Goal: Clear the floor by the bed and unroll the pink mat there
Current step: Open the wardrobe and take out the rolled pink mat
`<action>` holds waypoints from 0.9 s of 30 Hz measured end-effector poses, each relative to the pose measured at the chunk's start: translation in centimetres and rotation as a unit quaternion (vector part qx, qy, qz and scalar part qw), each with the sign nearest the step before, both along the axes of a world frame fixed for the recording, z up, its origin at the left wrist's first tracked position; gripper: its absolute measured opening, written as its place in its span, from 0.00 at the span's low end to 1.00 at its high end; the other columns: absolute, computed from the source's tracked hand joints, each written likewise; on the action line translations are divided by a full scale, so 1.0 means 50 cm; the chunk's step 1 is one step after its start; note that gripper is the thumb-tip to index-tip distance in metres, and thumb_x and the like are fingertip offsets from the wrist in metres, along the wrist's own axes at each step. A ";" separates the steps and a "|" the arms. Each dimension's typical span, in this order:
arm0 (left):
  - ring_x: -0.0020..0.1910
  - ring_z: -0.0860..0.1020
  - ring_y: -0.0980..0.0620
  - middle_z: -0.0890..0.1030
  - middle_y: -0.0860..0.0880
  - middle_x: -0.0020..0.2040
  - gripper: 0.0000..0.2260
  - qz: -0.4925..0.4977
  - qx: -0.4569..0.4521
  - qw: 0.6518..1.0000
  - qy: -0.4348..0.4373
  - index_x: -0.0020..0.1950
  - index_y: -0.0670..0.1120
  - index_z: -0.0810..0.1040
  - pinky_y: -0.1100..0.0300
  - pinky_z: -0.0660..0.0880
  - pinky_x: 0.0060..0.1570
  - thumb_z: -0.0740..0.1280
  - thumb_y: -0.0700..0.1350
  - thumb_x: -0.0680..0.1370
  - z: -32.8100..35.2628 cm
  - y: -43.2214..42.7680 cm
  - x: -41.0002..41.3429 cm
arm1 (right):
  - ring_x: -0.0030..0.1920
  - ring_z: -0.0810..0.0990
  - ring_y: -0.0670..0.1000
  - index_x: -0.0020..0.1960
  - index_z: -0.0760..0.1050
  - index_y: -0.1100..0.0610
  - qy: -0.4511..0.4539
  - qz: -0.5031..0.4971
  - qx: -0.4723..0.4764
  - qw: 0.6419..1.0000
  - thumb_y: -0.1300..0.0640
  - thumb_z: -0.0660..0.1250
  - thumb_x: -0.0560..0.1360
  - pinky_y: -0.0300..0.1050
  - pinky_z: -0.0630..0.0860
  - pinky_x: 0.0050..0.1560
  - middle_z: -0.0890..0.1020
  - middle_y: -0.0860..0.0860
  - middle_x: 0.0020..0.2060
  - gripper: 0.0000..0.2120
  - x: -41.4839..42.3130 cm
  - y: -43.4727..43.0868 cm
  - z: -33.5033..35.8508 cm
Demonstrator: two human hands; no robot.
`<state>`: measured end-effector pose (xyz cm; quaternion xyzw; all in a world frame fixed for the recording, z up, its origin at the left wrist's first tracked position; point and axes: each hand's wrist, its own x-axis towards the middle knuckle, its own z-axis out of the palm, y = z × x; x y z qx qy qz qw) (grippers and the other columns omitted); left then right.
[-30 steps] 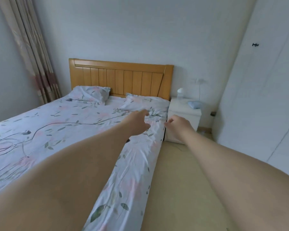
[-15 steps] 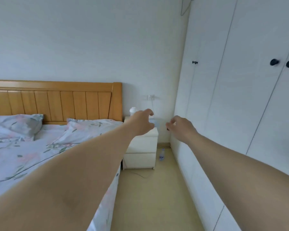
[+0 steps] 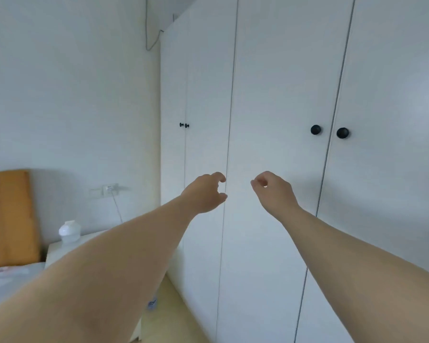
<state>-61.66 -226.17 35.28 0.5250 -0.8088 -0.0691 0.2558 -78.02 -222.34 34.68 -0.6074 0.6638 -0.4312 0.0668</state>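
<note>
- The pale, smooth floor lies far below the fingers, a narrow strip between the bed and the wardrobe.
- The left hand is empty, with loosely curled fingers and the thumb apart.
- The right hand is empty, its fingers curled to the thumb.
- The wardrobe is flat and white beyond the fingertips, with round black knobs above and to their right.
- A bottle stands on the floor, its label too blurred to read.
</note>
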 end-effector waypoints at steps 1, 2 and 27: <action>0.62 0.72 0.50 0.73 0.49 0.65 0.19 -0.021 -0.006 1.000 -0.002 0.70 0.51 0.67 0.58 0.70 0.55 0.62 0.47 0.79 0.015 -0.032 -0.018 | 0.56 0.76 0.54 0.57 0.75 0.57 -0.006 -0.023 -0.020 1.000 0.52 0.59 0.80 0.50 0.73 0.59 0.79 0.52 0.56 0.12 -0.010 -0.017 0.024; 0.62 0.72 0.50 0.73 0.49 0.65 0.19 -0.050 -0.017 0.999 -0.007 0.70 0.51 0.67 0.58 0.70 0.55 0.63 0.47 0.79 0.032 -0.065 -0.046 | 0.56 0.76 0.54 0.57 0.75 0.56 -0.008 -0.053 -0.040 0.998 0.52 0.59 0.80 0.50 0.73 0.58 0.79 0.51 0.56 0.12 -0.028 -0.035 0.047; 0.78 0.44 0.47 0.46 0.51 0.79 0.35 -0.301 -0.344 0.890 -0.016 0.79 0.50 0.46 0.45 0.47 0.76 0.59 0.57 0.78 0.135 -0.365 -0.503 | 0.50 0.75 0.55 0.55 0.73 0.59 0.194 -0.405 -0.147 0.881 0.59 0.59 0.76 0.45 0.70 0.46 0.72 0.53 0.54 0.09 -0.316 -0.211 0.159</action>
